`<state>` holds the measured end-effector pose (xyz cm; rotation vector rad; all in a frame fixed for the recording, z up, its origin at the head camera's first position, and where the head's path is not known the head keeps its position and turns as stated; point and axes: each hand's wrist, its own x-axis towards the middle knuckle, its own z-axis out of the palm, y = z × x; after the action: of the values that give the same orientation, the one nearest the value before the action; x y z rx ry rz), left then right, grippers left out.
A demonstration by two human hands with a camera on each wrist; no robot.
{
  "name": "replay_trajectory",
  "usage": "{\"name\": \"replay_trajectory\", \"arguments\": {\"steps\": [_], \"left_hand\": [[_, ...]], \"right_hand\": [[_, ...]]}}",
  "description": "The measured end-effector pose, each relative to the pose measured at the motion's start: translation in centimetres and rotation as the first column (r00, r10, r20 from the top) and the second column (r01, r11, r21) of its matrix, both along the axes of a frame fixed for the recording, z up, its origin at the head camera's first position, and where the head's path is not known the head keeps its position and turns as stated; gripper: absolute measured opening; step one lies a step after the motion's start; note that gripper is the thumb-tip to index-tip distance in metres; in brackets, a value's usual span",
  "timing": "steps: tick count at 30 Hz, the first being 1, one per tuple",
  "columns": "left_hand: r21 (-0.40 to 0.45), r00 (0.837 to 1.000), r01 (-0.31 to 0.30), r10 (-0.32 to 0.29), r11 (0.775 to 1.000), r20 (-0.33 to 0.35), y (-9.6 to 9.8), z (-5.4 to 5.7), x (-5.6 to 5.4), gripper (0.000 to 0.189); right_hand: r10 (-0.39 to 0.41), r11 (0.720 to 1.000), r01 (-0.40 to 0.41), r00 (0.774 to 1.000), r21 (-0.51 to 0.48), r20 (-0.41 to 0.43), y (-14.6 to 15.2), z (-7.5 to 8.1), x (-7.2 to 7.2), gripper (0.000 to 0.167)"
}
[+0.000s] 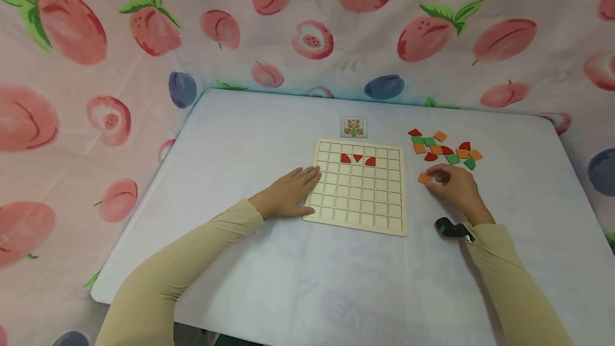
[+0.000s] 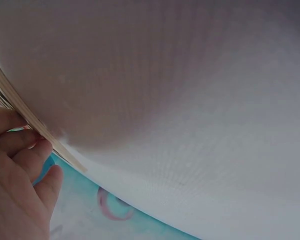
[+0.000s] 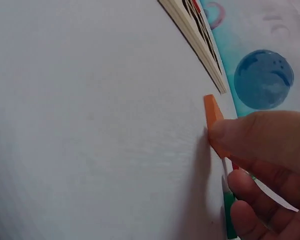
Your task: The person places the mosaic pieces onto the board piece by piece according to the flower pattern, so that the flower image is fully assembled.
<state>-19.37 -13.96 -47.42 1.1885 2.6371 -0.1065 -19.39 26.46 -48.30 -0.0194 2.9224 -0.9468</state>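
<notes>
Rests left hand (image 1: 290, 194), with fingers spread from thumb, on the board's (image 1: 355, 196) nine o'clock edge; could skew it by leaning. Off three o'clock, pinches orange square (image 1: 424, 178) with right hand (image 1: 454, 186); could scatter nearby tiles (image 1: 430, 141) by brushing.

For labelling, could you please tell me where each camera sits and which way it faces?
Head: on the head, facing forward and down at a square pale wooden board; left fingers, right fingers and beige sleeves show.
Left wrist: worn there, facing across white tabletop; left fingers show.
Right wrist: worn there, facing tabletop and an orange square tile; right fingers show.
Head and right wrist share that tile.
</notes>
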Motion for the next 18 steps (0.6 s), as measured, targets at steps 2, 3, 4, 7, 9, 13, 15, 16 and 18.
{"name": "replay_trajectory", "arguments": {"steps": [2,3,4,7,9,13,15,16,18], "left_hand": [[-0.001,1.0,0.002,-0.002,1.0,0.0,0.05,0.04,0.02,0.088],[-0.001,1.0,0.002,-0.002,1.0,0.001,0.06,0.08,0.03,0.088],[-0.001,1.0,0.003,-0.003,1.0,0.001,0.07,0.11,0.04,0.088],[0.001,1.0,0.006,-0.006,1.0,0.0,0.07,0.17,0.07,0.087],[0.0,1.0,0.006,-0.006,1.0,0.0,0.06,0.19,0.08,0.087],[-0.003,1.0,0.005,-0.005,1.0,-0.001,0.08,0.25,0.1,0.087],[-0.003,1.0,0.005,-0.005,1.0,-0.001,0.1,0.28,0.1,0.087],[-0.002,1.0,0.005,-0.005,1.0,-0.001,0.11,0.31,0.12,0.087],[0.001,1.0,0.006,-0.006,1.0,-0.002,0.12,0.33,0.14,0.088]], "right_hand": [[0.02,1.0,-0.02,1.0,0.009,-0.002,0.17,0.02,0.05,0.032],[0.023,1.0,-0.023,1.0,0.01,0.001,0.25,-0.01,0.06,0.034],[0.026,1.0,-0.026,1.0,0.013,0.003,0.34,-0.07,0.07,0.035],[0.018,1.0,-0.018,1.0,0.019,0.02,0.51,-0.22,0.09,0.039],[0.016,1.0,-0.016,1.0,0.021,0.027,0.54,-0.3,0.1,0.039],[0.026,0.999,-0.026,0.999,0.022,0.036,0.48,-0.34,0.1,0.037],[0.031,0.999,-0.033,0.999,0.032,0.044,0.44,-0.29,0.06,0.036],[0.033,0.999,-0.035,0.998,0.04,0.048,0.41,-0.25,0.02,0.035],[0.039,0.997,-0.042,0.998,0.06,0.056,0.35,-0.2,-0.07,0.035]]}}
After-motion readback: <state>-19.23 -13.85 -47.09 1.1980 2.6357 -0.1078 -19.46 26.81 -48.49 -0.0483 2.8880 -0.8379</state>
